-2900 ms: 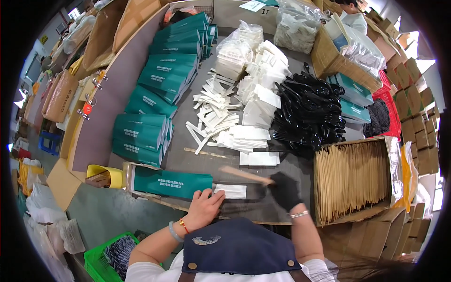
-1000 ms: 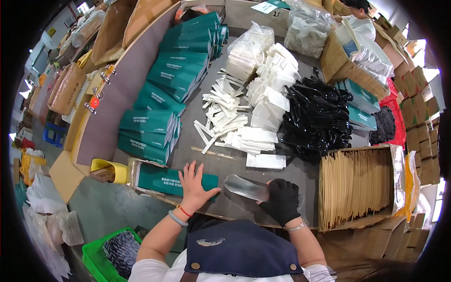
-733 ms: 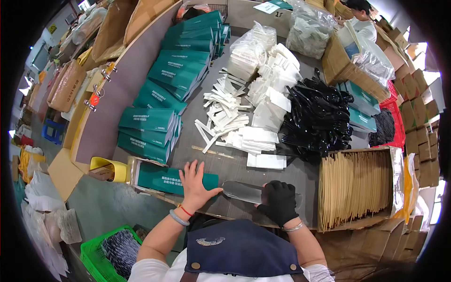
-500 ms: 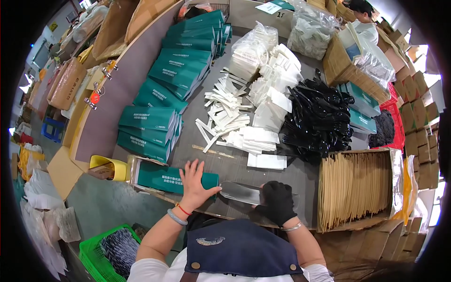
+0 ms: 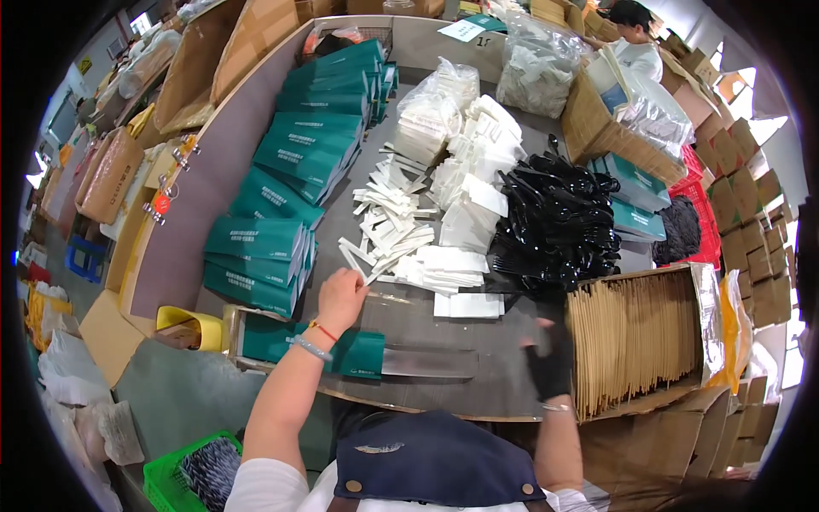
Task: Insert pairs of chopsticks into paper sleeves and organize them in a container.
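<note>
My left hand (image 5: 343, 300), bare with a red cord and a bangle at the wrist, reaches over a teal printed packet. Its fingers are pinched at the lower end of a white paper strip (image 5: 354, 258), beside the loose pile of white strips (image 5: 394, 230). Below the wrist lies the teal packet (image 5: 358, 354) in a shallow carton, and a clear plastic sleeve (image 5: 431, 363) extends from its right end. Black-gloved with bare fingertips, my right hand (image 5: 548, 352) is smeared by motion just left of a box of wooden chopsticks (image 5: 636, 341). Whether it holds anything is unclear.
Stacks of teal packets (image 5: 256, 239) line the table's left side. Folded white papers (image 5: 465, 213) and a heap of black plastic cutlery (image 5: 559, 218) fill the middle. A yellow container (image 5: 189, 327) sits at the left edge. Another person (image 5: 636, 47) is at the far right.
My left hand has left the teal packet and moved up to the white strips, its fingers closing. My right hand has let go of the clear sleeve and moved right, toward the chopstick box.
</note>
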Tool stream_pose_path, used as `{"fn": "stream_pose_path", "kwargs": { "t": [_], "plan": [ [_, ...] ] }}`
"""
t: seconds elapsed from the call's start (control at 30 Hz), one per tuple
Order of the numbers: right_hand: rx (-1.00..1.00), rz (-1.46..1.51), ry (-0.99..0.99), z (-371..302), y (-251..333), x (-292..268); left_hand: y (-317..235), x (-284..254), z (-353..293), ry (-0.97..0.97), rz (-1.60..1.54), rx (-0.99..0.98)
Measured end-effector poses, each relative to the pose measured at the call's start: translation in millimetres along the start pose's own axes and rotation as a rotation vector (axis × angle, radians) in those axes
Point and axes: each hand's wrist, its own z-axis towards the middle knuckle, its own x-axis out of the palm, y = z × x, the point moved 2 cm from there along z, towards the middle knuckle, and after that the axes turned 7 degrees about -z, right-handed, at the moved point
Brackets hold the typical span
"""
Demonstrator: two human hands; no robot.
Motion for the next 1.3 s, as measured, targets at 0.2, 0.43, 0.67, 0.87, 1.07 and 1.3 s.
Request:
{"fn": "stream_pose_path", "kwargs": {
  "t": [0.2,0.43,0.67,0.87,1.07,1.3],
  "plan": [
    [0.599,-0.303,-0.26,-59,-189,-80,-22,-19,-14,-0.024,0.14,0.201],
    [0.763,-0.279,-0.002,-46,-187,-94,-113,38,-23,0.023,-0.203,0.405],
    [0.7,-0.352,0.044,-47,-194,-88,-128,84,0,0.138,-0.049,0.327],
    [0.719,0.032,-0.553,-49,-186,-99,-108,60,-9,0.134,-0.111,0.279],
    [0.416,0.572,-0.473,-27,-44,-11,-109,56,-13,0.136,-0.166,0.302],
    [0.307,0.382,-0.26,6,-23,29,-113,53,-16,0.083,-0.153,0.397]
  ]
}}
